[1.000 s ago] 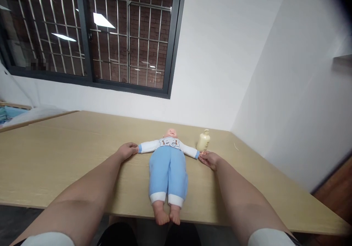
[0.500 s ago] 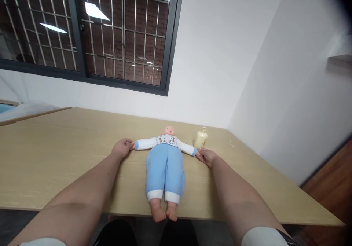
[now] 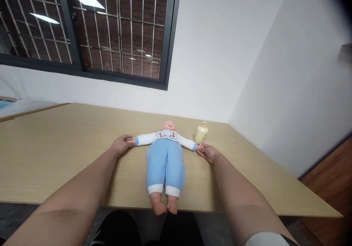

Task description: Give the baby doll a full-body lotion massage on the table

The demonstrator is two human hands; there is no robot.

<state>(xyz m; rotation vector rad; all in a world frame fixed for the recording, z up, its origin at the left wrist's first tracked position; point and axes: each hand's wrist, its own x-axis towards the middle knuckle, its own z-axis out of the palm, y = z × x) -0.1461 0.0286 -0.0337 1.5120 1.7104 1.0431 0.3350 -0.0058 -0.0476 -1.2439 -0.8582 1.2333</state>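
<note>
A baby doll in blue trousers and a white top with a printed animal face lies on its back on the wooden table. Its head points to the wall, and its bare feet reach over the near edge. Both doll arms are stretched out sideways. My left hand is closed round the doll's hand on the left side. On the right side my right hand grips the doll's other hand. Just behind my right hand stands a cream pump bottle.
A white wall with a dark-framed, barred window rises behind the table. Clear plastic sheeting lies at the far left. A short pale strip lies right of the bottle. Brown wood panelling is at the right.
The view has tilted slightly downward, so the window and table sit higher in the picture. Both hands keep hold of the doll's hands, and its arms remain spread.
</note>
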